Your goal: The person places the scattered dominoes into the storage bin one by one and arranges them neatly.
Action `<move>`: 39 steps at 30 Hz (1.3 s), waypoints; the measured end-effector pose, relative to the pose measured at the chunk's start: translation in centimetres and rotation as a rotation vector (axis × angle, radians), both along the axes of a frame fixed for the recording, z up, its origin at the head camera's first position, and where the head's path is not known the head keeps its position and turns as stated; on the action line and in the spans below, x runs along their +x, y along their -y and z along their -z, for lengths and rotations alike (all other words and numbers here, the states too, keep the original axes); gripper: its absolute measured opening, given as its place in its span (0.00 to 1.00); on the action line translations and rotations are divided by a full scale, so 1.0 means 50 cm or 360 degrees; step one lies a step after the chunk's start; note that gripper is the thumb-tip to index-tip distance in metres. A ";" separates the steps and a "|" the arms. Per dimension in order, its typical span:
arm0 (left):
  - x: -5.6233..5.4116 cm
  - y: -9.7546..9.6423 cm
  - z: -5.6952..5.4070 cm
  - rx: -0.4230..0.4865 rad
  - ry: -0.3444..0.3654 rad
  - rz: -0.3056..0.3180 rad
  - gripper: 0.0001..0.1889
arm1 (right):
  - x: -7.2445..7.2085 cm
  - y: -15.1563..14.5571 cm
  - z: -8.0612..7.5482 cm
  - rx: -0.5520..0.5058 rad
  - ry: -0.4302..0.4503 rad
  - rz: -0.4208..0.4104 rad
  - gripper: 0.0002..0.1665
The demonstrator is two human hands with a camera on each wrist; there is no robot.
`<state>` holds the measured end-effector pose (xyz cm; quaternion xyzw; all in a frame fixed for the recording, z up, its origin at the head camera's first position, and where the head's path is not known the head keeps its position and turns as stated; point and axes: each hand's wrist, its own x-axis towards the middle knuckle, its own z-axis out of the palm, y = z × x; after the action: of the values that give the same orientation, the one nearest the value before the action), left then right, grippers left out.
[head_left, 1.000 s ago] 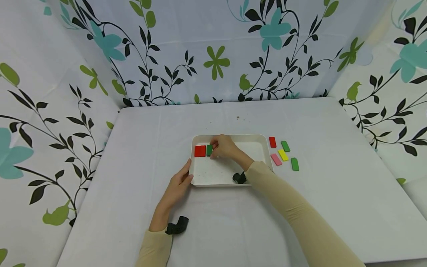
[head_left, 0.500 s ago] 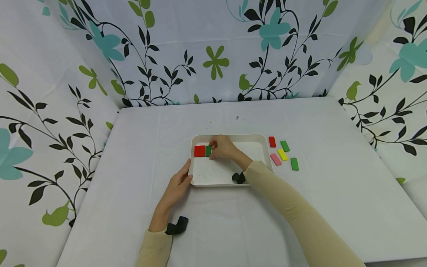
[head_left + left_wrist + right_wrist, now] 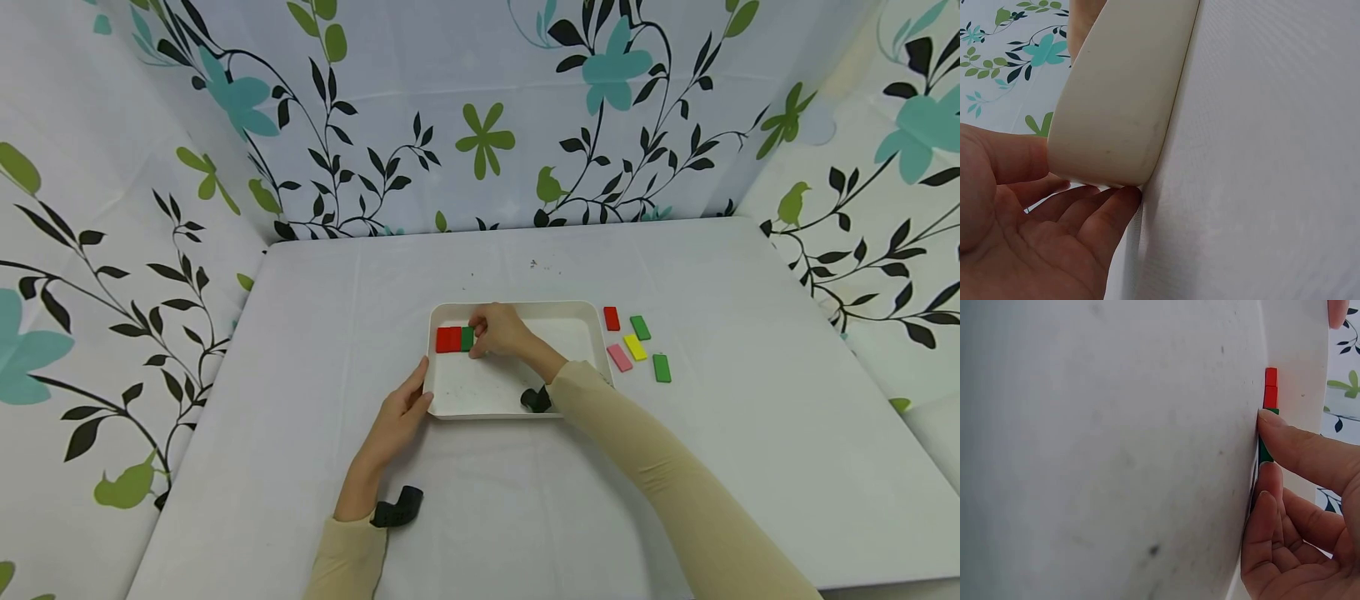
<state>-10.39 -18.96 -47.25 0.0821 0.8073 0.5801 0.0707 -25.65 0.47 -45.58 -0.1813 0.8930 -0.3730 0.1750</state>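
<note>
In the head view, a white tray [image 3: 472, 392] lies on the table. My left hand [image 3: 396, 419] holds its left side; in the left wrist view the thumb is at the rim and the fingertips are against the lower edge of the tray's outer wall [image 3: 1113, 106]. Two red rectangular blocks [image 3: 448, 340] lie side by side in the tray's upper left part. Against their right side sits a green rectangular block [image 3: 467, 337], pinched by my right hand [image 3: 506, 331]. The right wrist view shows thumb and fingers at the green block [image 3: 1265, 449], partly covering it.
Right of the tray lie loose blocks: one red [image 3: 612, 318], one yellow [image 3: 635, 347], one pink [image 3: 619, 358] and two green, the nearer green block [image 3: 662, 368] lowest. Small crumbs [image 3: 534, 264] dot the table behind the tray. Patterned curtains [image 3: 480, 83] surround the table.
My right hand has slid the green block slightly left, closing the narrow gap to the red blocks. The left hand has stayed at the tray's side.
</note>
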 end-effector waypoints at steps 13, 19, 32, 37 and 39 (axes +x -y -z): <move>-0.002 -0.001 0.001 0.0010 -0.0014 -0.0013 0.31 | -0.003 0.002 -0.001 0.0018 -0.0003 -0.0006 0.29; -0.002 -0.001 0.001 0.0007 -0.0011 -0.0014 0.31 | -0.002 0.001 -0.003 0.0020 -0.0014 -0.0008 0.30; -0.001 -0.001 0.001 0.0017 -0.0016 0.0001 0.31 | -0.004 0.000 0.001 0.0032 -0.0032 -0.0009 0.30; -0.001 0.000 0.001 0.0000 -0.0007 0.0003 0.31 | -0.003 -0.001 -0.001 0.0018 -0.0017 -0.0001 0.30; 0.000 0.000 0.001 -0.0007 -0.0003 0.0003 0.31 | -0.002 -0.002 -0.005 0.0023 -0.0003 0.0002 0.31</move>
<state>-10.40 -18.96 -47.30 0.0832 0.8086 0.5782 0.0707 -25.73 0.58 -45.31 -0.1799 0.8959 -0.3665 0.1751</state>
